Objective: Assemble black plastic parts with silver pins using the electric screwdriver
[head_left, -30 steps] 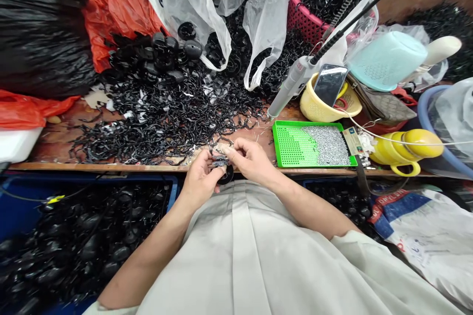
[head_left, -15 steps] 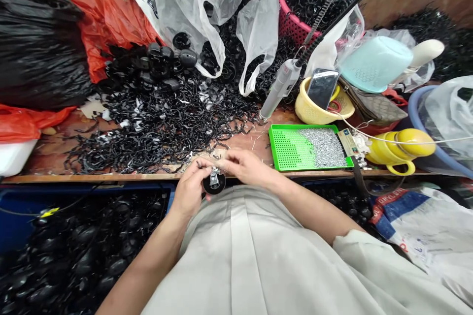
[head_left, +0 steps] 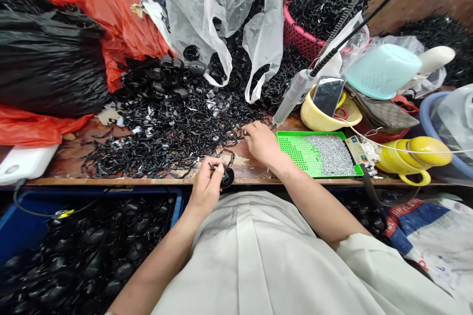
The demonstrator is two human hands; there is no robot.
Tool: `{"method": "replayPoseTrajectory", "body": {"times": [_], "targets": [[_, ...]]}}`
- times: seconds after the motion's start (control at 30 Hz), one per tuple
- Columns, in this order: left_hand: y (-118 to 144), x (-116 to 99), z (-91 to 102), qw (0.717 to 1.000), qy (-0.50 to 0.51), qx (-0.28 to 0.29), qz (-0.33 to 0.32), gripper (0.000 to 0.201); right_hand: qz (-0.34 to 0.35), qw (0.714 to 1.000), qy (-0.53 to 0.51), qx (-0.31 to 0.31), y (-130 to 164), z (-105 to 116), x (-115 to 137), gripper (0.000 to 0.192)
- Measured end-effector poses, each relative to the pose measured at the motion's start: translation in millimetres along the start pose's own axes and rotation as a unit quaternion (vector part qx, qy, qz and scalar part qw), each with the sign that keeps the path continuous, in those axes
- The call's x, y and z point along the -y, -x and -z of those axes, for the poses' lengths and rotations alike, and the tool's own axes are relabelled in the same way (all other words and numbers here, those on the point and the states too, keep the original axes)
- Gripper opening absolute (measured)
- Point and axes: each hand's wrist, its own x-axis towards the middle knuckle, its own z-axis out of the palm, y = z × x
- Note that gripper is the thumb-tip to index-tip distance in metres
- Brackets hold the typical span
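My left fingers (head_left: 216, 173) clamped on black round part (head_left: 227, 177) at bench (head_left: 62, 160) edge; right fingers (head_left: 248, 133) pinching into black clip pile (head_left: 166, 128) beside green tray (head_left: 295, 150).

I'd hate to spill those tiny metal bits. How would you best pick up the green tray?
Probably by the green tray at its bare left half and near rim, both hands coming from the table edge, kept level. It lies flat and shallow, and the loose metal pins heap on its right half.

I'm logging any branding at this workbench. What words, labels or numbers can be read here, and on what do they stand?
Printed sack at lower right: red and blue lettering, cut off and too blurred to read.
Small card at the green tray's right edge: a blue mark, too small to read.
Phone in the yellow bowl: dark screen, no text.
Nothing else carries legible writing.
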Motion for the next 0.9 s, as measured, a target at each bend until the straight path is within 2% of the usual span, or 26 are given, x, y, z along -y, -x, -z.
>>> {"method": "replayPoseTrajectory", "body": {"times": [0.07, 0.13, 0.2, 0.23, 0.3, 0.37, 0.43, 0.47, 0.5, 0.53, 0.6, 0.67, 0.73, 0.8, 0.9], "targets": [[0.2, 1.2, -1.3, 1.0, 0.0, 0.022, 0.004, 0.02, -0.014, 1.0, 0.0, 0.027, -3.3, -1.0, -3.3, 0.024], [0.2, 1.5, -1.7, 0.999, -0.017, 0.027, -0.019, 0.019, -0.023, 0.999, -0.036, 0.012, -4.7, 0.0, -3.6, 0.023], [-0.2, 0.8, -1.1, 0.995, -0.048, 0.014, -0.086, 0.018, -0.019, 0.992, -0.124, -0.024, -1.3, 3.1, 1.4, 0.018], [-0.5, 0.1, -0.7, 0.99, -0.063, 0.008, -0.125, 0.018, -0.014, 0.981, -0.192, -0.021, 2.6, 4.8, 6.0, 0.016], [-1.0, -1.1, 0.0, 0.98, -0.076, 0.005, -0.185, 0.018, -0.012, 0.931, -0.362, 0.038, 13.7, 6.9, 18.2, 0.018], [-1.1, -1.2, 0.6, 0.977, -0.074, 0.004, -0.202, 0.019, -0.037, 0.853, -0.511, 0.094, 27.5, 6.0, 31.3, 0.021], [-1.3, 0.4, 1.4, 0.983, -0.056, -0.019, -0.176, 0.019, -0.078, 0.796, -0.592, 0.096, 41.4, 2.7, 41.9, 0.02], [-1.6, 1.7, 1.8, 0.988, -0.034, -0.033, -0.144, 0.019, -0.091, 0.786, -0.606, 0.084, 47.8, 0.7, 45.6, 0.02], [-1.9, 2.9, 2.3, 0.993, 0.0, -0.045, -0.104, 0.019, -0.092, 0.787, -0.605, 0.072, 53.4, -1.4, 48.2, 0.022], [-2.4, 3.9, 2.6, 0.996, 0.041, -0.053, -0.062, 0.019, -0.079, 0.801, -0.591, 0.058, 57.9, -3.2, 49.6, 0.023], [-3.0, 4.2, 2.7, 0.991, 0.123, -0.049, 0.011, 0.021, -0.023, 0.852, -0.523, 0.014, 62.8, -6.0, 49.4, 0.02], [-2.8, 1.8, 2.0, 0.982, 0.178, -0.026, 0.057, 0.024, 0.043, 0.903, -0.426, -0.043, 61.4, -7.4, 45.8, 0.015], [-1.7, -2.5, 1.1, 0.972, 0.218, 0.003, 0.088, 0.026, 0.084, 0.933, -0.341, -0.079, 54.9, -7.0, 40.1, 0.013], [-0.2, -7.0, 1.0, 0.963, 0.248, 0.016, 0.105, 0.027, 0.098, 0.947, -0.291, -0.096, 47.3, -3.9, 34.6, 0.012], [1.0, -10.5, 2.7, 0.96, 0.257, -0.001, 0.112, 0.027, 0.095, 0.947, -0.274, -0.135, 42.1, 5.4, 32.2, 0.009]]}}
